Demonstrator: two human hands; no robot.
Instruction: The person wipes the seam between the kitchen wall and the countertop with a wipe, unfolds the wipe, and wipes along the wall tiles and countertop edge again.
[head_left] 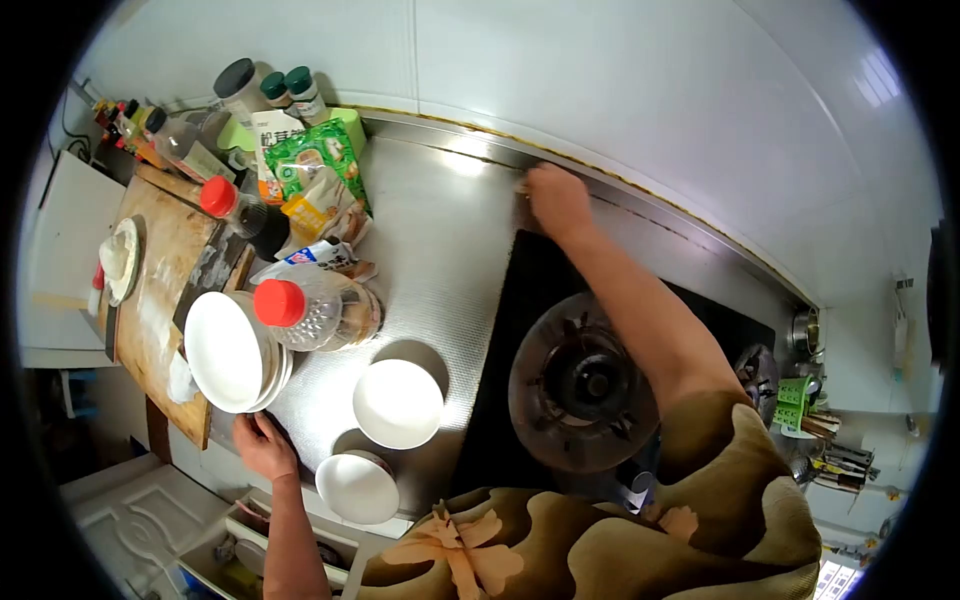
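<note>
My right hand reaches across the stove to the seam at the back wall. Its fingers are curled in, and a small pale bit shows at their tips; what they hold I cannot make out. Below that arm lies the black gas stove with its round burner. My left hand rests at the counter's front edge, fingers apart, just below a stack of white plates. Two white bowls, one farther in and one nearer the edge, stand to its right.
A red-capped plastic jar stands behind the plates. Sauce bottles, a green packet and spice jars crowd the back left. A floury wooden board lies at left. Below the counter a drawer stands open.
</note>
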